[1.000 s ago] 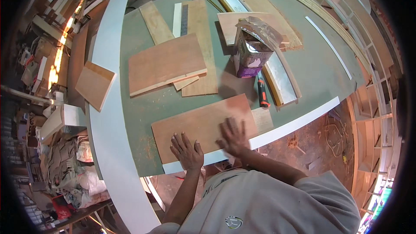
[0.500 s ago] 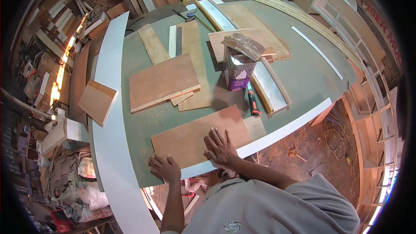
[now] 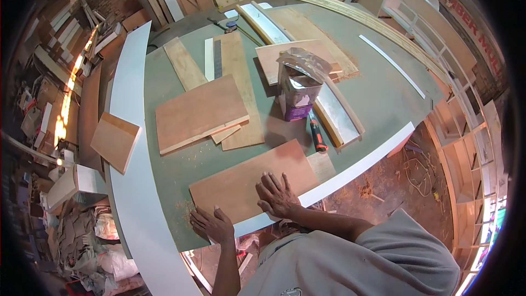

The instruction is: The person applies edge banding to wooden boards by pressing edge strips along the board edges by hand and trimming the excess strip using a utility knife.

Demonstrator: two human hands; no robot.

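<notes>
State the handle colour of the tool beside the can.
The tool handle is black and red-orange; best seen in the head view.

Tin [image 3: 299,97] and stacked boards [image 3: 203,111] leave a narrow gap.

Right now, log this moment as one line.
right hand: on brown board | left hand: over board's near left corner | purple-based can: upright beyond board | red-handled tool: lying beside can

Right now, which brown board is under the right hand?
The nearest board, along the table's front edge; the right hand touches only this one of them.
</notes>
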